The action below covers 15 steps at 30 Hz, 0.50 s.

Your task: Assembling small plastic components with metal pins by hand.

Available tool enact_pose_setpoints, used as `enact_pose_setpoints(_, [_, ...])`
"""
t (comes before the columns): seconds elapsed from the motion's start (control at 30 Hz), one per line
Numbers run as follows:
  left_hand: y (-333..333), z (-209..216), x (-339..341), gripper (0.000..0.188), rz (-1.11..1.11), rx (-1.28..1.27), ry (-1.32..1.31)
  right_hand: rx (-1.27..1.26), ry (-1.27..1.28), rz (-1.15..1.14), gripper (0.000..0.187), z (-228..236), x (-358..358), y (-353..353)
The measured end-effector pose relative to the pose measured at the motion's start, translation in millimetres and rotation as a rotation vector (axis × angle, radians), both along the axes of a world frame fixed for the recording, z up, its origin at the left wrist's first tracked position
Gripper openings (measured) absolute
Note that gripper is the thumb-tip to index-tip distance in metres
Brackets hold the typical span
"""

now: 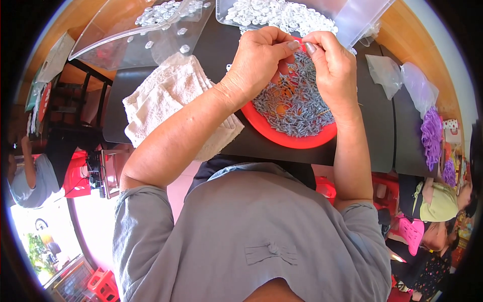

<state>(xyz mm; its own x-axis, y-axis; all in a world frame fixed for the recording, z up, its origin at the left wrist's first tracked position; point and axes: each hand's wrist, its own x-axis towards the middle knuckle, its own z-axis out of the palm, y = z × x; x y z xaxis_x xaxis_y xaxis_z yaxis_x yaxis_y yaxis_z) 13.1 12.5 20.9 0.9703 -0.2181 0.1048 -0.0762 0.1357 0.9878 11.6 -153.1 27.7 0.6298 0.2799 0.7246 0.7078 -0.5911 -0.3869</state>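
Both my hands meet above a red basin (291, 141) near the table's far side. Heaped in the basin are many small grey-blue, screw-like pieces (289, 113). My left hand (259, 59) is closed in a pinch, its thumb and forefinger pointing right. Facing it, my right hand (336, 65) pinches with thumb and forefinger too. A tiny pale bit shows between the fingertips, too small to name. Just beyond the hands, a clear plastic bin (365, 19) holds a pile of small white plastic parts (282, 15).
A folded pale towel (161, 98) lies left of the basin on the dark table (375, 131). Behind it, another clear bin (95, 48) holds similar white parts. Clear plastic bags (385, 75) and purple strands (431, 136) are at the right. Other people sit at both sides.
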Motion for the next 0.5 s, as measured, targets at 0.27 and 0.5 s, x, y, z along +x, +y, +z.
enact_pose_setpoints(0.27, [-2,-3,-1,0.012,0.01,-0.022,0.023,0.028,0.011,-0.031,0.005,-7,0,6])
enact_pose_setpoints(0.5, [-6,-13,0,0.01,0.067,0.002,0.001,-0.02,-0.028,-0.096,0.006,-15,-2,16])
